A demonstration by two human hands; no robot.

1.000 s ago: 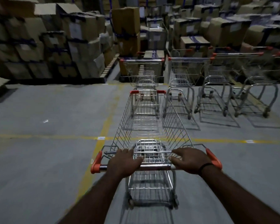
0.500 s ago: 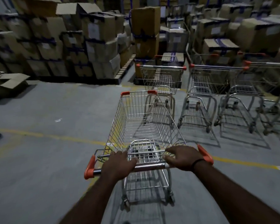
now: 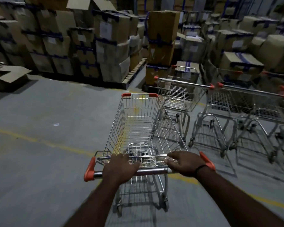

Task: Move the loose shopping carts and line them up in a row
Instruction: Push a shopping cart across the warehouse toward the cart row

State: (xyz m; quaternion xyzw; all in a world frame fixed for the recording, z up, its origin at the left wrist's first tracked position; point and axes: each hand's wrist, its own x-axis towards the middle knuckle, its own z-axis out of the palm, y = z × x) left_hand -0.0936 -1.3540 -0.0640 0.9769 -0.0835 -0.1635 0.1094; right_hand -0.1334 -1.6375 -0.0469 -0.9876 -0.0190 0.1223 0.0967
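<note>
Both hands (left [image 3: 120, 167], right [image 3: 185, 163]) apparently grip cart [image 3: 138, 128].

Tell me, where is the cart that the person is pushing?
The pushed cart is at the middle of the head view, on the grey floor, with both hands on its handle. It is just left of the parked carts, facing the stacked boxes.

Shopping carts: one held cart [image 3: 138, 128] at centre, plus at least three parked carts to its right, namely a first [image 3: 179, 95], a second [image 3: 228, 102] and a third [image 3: 282, 108] cut by the frame edge. Hands: two, left hand [image 3: 120, 167] and right hand [image 3: 184, 163], both on the held cart's handle bar. Yellow floor lines [image 3: 39, 141]: two visible. Cardboard boxes [image 3: 110, 30]: dozens, too many and too blurred to count. Flattened carton [image 3: 8, 74]: one.
</note>
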